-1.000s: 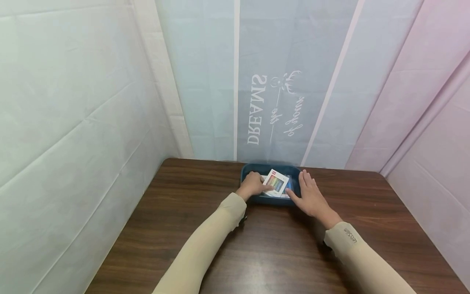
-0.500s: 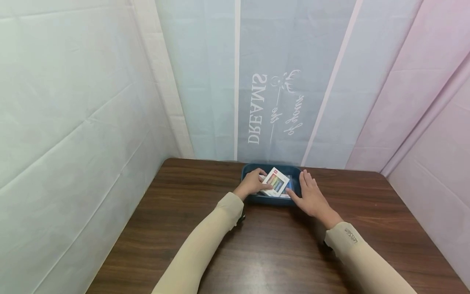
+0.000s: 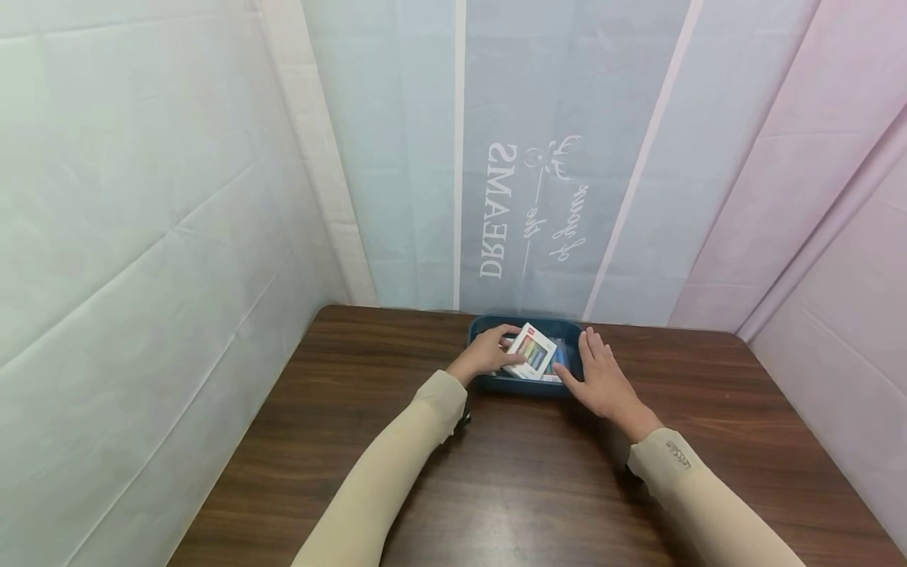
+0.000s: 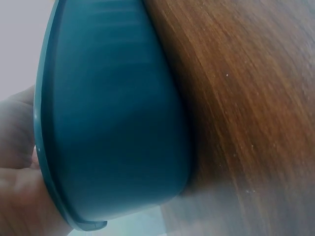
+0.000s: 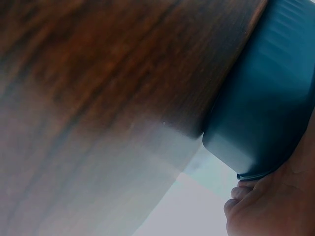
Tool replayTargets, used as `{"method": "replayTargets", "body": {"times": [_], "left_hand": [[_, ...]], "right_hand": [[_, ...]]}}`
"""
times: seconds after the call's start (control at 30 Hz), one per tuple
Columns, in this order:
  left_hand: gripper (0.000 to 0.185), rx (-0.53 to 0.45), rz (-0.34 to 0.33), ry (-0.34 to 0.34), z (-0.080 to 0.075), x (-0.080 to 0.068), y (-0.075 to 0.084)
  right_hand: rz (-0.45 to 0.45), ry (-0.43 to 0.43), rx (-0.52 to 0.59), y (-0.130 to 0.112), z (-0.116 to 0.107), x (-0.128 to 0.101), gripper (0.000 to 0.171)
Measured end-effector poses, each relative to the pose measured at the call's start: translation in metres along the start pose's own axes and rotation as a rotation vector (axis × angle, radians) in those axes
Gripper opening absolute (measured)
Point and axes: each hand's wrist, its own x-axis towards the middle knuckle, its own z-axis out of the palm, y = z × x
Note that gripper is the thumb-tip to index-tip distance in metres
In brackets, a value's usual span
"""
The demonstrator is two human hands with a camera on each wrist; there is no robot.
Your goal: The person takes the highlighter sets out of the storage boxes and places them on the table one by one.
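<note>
A dark blue bin (image 3: 483,331) stands at the far edge of the brown table (image 3: 354,441). My left hand (image 3: 491,352) reaches into it and grips a small white box (image 3: 534,351) with coloured stripes, tilting it up out of the bin. My right hand (image 3: 599,376) lies with straight fingers on the bin's right rim. More packets lie under the box, mostly hidden. The left wrist view shows the bin's outer wall (image 4: 113,123) close up, the right wrist view its wall (image 5: 266,103) and my fingertips (image 5: 246,196).
Pale fabric sheets wall in the table on the left, back and right; the back sheet (image 3: 527,213) carries mirrored lettering. The table's bare wood runs from the bin toward me.
My left hand has shifted slightly further into the bin and tipped the white box a little more. The right hand stays on the rim.
</note>
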Motion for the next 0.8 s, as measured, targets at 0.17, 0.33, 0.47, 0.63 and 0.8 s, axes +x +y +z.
{"method": "replayTargets", "body": {"times": [0.17,0.33,0.47,0.63,0.8], "left_hand": [[0.064,-0.013,0.008,-0.006,-0.0017,0.0024,-0.0015],[0.063,-0.003,0.008,-0.003,-0.0031,0.0048,-0.0018],[0.063,0.008,0.001,-0.001,-0.0039,0.0051,-0.0004],[0.061,0.023,0.007,0.003,-0.0052,0.0047,0.0004],[0.061,-0.006,0.027,-0.007,-0.0068,0.0047,0.0001]], "right_hand": [[0.013,-0.017,0.006,0.0019,-0.0004,0.0012,0.107],[0.012,-0.02,0.012,0.0021,-0.0017,0.0032,0.107],[0.008,-0.016,0.021,0.0014,-0.0032,0.0034,0.107],[0.007,-0.02,0.024,0.0,-0.004,0.0038,0.107],[0.014,-0.022,0.017,-0.0003,-0.0048,0.0034,0.108]]}}
